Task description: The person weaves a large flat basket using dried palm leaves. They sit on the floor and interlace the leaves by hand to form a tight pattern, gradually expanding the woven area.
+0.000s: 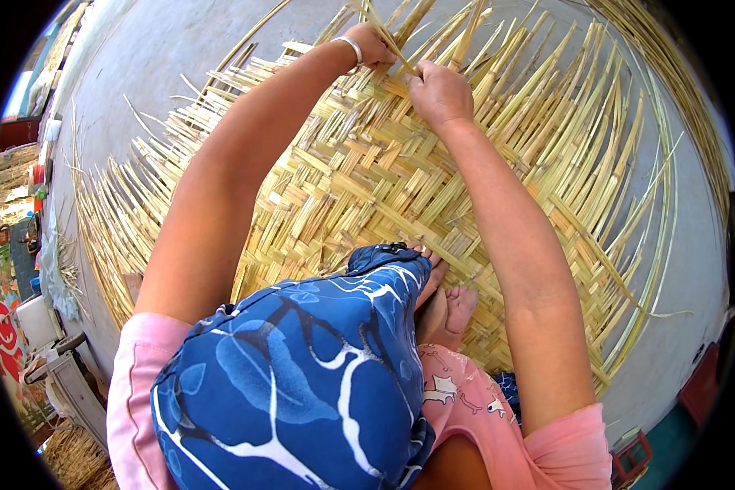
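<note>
A wide woven mat [367, 192] of split, pale yellow-green reed strips lies on the floor under my bare feet [459, 310]. Loose strip ends fan out round its far and side edges. At the far edge, my left hand [373, 45], with a silver bangle at the wrist, is closed on a reed strip [381, 31]. That strip slants toward my right hand [441, 91], whose thumb and fingers pinch it just above the weave. Most of my left fingertips are hidden behind the strip and the hand itself.
Long loose reeds [674, 61] lie in a bundle at the far right on the grey floor [131, 90]. Along the left stand a white metal case [77, 384] and household clutter. A red stool [631, 459] is at the lower right.
</note>
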A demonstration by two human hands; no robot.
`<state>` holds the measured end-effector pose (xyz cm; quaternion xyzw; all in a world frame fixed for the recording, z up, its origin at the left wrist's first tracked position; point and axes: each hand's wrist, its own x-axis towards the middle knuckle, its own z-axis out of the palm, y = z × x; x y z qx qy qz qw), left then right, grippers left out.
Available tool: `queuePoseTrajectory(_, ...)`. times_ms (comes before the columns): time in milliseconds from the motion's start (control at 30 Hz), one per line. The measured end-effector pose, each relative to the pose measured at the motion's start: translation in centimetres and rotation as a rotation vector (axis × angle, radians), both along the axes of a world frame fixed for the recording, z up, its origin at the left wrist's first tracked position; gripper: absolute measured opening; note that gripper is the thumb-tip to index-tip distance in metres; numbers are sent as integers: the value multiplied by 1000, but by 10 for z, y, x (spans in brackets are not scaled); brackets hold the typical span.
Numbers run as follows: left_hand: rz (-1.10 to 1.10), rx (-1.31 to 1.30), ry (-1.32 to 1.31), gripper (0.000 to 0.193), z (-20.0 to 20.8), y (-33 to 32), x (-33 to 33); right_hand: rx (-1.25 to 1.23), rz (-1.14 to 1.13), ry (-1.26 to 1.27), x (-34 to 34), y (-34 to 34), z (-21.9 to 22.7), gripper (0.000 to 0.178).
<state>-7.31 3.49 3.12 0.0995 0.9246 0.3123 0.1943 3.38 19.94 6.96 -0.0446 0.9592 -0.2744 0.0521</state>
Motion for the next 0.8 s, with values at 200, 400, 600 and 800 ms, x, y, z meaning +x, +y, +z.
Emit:
queuePoseTrajectory(200,106,274,-43,34,-14,-14,0,-9,-11,-2,-1,0,-2,21)
queuePoseTrajectory(400,22,7,68,20,-7,2,5,-13,-21,-7,0,1,-1,21)
queuePoseTrajectory(600,32,206,-86,18,7,-7,11,-2,0,3,-1,0,0,22)
queuePoseTrajectory(800,1,-34,64,24,-5,4,9,-20,-20,5,-2,3,-5,23)
